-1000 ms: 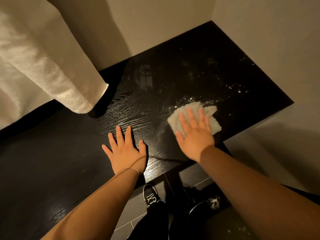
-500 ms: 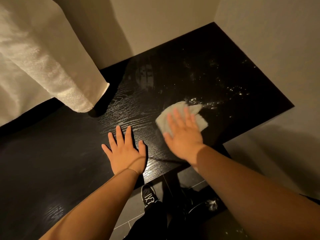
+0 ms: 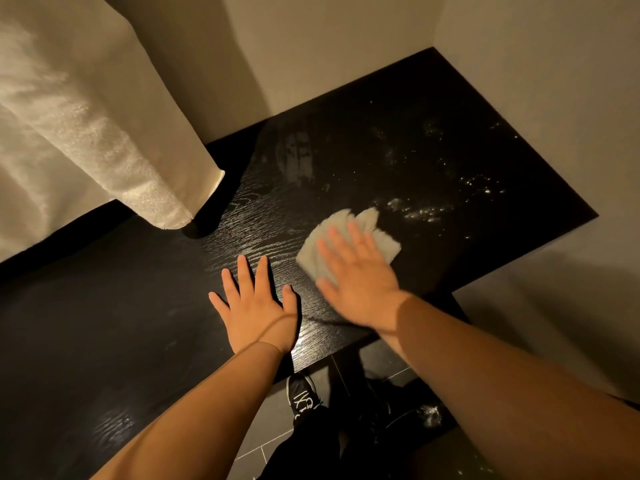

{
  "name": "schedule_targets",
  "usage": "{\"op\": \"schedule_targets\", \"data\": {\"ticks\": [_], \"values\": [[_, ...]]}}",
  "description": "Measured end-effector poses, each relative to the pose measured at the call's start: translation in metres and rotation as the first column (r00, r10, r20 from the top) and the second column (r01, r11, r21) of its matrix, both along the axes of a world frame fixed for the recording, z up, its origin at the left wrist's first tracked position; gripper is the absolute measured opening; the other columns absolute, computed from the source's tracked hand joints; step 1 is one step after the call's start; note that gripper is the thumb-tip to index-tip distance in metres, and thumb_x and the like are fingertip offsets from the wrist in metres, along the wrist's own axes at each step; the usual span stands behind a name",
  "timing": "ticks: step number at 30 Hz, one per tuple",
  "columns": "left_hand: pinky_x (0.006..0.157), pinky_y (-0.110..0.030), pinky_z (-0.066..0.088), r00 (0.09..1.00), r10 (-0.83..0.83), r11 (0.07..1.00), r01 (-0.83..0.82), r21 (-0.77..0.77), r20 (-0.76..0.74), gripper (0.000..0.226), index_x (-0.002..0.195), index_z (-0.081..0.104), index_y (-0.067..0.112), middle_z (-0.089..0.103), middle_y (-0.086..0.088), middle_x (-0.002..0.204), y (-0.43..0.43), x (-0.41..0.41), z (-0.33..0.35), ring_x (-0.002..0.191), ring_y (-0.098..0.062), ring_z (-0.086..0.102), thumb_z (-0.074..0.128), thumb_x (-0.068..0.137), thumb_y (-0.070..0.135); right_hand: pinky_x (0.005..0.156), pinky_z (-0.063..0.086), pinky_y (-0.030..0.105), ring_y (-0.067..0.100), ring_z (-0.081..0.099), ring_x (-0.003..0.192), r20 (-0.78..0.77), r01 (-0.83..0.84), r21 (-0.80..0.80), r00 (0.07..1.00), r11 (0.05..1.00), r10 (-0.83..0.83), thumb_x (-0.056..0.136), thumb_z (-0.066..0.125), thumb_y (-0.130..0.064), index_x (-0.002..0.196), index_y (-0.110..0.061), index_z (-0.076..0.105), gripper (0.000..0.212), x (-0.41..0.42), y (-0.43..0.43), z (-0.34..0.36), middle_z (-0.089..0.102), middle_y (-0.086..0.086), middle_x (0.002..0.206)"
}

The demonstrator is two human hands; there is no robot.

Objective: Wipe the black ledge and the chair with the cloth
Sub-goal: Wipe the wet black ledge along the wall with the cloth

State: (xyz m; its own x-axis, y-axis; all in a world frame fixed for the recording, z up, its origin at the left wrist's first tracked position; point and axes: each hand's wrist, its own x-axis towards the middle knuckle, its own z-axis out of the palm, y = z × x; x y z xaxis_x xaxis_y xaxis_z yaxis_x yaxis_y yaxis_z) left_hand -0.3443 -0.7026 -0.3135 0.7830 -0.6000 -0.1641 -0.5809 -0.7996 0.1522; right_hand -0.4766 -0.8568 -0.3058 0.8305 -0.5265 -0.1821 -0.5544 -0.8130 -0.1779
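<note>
The black ledge is a wide dark wood-grain surface set into a wall corner, with wet streaks and pale specks on its right part. A pale cloth lies flat on it near the front edge. My right hand presses down on the cloth with fingers spread, covering its near half. My left hand rests flat on the bare ledge just left of the cloth, fingers apart, holding nothing. No chair is in view.
A white towel hangs down at the upper left, its end just above the ledge. Beige walls close the back and right sides. Below the front edge are grey floor tiles and my black shoe.
My right hand has slid the cloth leftward along the ledge, closer to my left hand. The left hand has stayed in place.
</note>
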Motion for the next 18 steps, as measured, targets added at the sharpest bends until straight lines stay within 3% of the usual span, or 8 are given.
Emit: {"op": "schedule_targets", "data": {"ticks": [2,5,7,10,12,16,18], "values": [[0.126,-0.064,-0.002,1.000,0.004,1.000,-0.004,0.001,0.000,0.073,0.164,0.022,0.036,0.004,0.000,0.176,0.000,0.000,0.001,0.161,-0.033,-0.004,0.026,0.095,0.061,0.126,0.002,0.050,0.033,-0.003,0.158,0.044,-0.168,0.007,0.985,0.986,0.168,0.097,0.036,-0.062,0.161,-0.025,0.029,0.074,-0.013,0.019,-0.006,0.015,0.003,0.171],[0.126,-0.064,-0.001,1.000,-0.005,1.000,0.005,0.007,0.001,0.073,0.164,0.022,0.036,0.003,0.001,0.176,0.001,0.001,0.001,0.161,-0.033,-0.003,0.025,0.096,0.061,0.127,0.003,0.052,0.033,-0.002,0.158,-0.005,-0.229,-0.015,0.974,0.973,0.229,0.098,0.026,-0.063,0.161,-0.025,0.028,0.073,-0.022,-0.013,-0.006,0.015,0.002,0.170],[0.127,-0.063,-0.001,1.000,-0.004,1.000,0.004,0.000,-0.005,0.072,0.164,0.021,0.036,0.004,0.001,0.176,0.000,0.000,0.001,0.161,-0.033,-0.004,0.025,0.096,0.061,0.127,0.000,0.053,0.035,-0.004,0.157,-0.035,-0.048,-0.058,0.998,0.997,0.046,0.099,0.013,-0.062,0.162,-0.023,0.025,0.075,-0.025,-0.048,-0.003,0.013,0.004,0.171],[0.127,-0.063,-0.002,1.000,0.003,1.000,-0.003,-0.009,-0.005,0.071,0.163,0.021,0.038,0.004,0.002,0.176,0.000,0.000,0.001,0.161,-0.032,-0.004,0.026,0.097,0.062,0.126,-0.009,0.049,0.030,-0.018,0.156,-0.074,0.268,-0.003,0.961,0.963,-0.268,0.097,-0.001,-0.062,0.164,-0.026,0.004,0.077,-0.026,-0.072,0.001,-0.006,0.000,0.172],[0.127,-0.063,-0.001,1.000,0.003,1.000,-0.003,-0.005,-0.005,0.070,0.163,0.022,0.037,0.005,0.001,0.176,0.001,0.000,0.001,0.161,-0.032,-0.003,0.028,0.097,0.061,0.126,-0.010,0.050,0.032,-0.022,0.154,-0.075,0.298,0.019,0.952,0.954,-0.296,0.099,0.000,-0.060,0.164,-0.025,0.000,0.074,-0.022,-0.053,0.006,-0.012,0.001,0.171],[0.127,-0.064,0.000,1.000,0.001,1.000,-0.001,-0.005,-0.005,0.069,0.163,0.023,0.036,0.007,0.000,0.176,0.001,0.000,0.002,0.161,-0.034,-0.001,0.030,0.099,0.060,0.127,0.001,0.051,0.032,-0.011,0.157,0.000,0.005,-0.011,1.000,1.000,-0.005,0.102,0.017,-0.058,0.163,-0.023,0.022,0.070,-0.038,0.008,0.001,0.006,0.003,0.172],[0.126,-0.064,0.001,1.000,0.000,1.000,0.000,-0.012,0.001,0.070,0.163,0.024,0.035,0.009,-0.001,0.175,0.000,-0.001,0.002,0.161,-0.034,0.000,0.028,0.097,0.061,0.127,-0.001,0.048,0.028,-0.012,0.157,-0.012,-0.135,0.043,0.991,0.990,0.136,0.102,0.022,-0.060,0.163,-0.025,0.020,0.070,-0.050,0.003,0.000,0.005,0.000,0.172]]}}
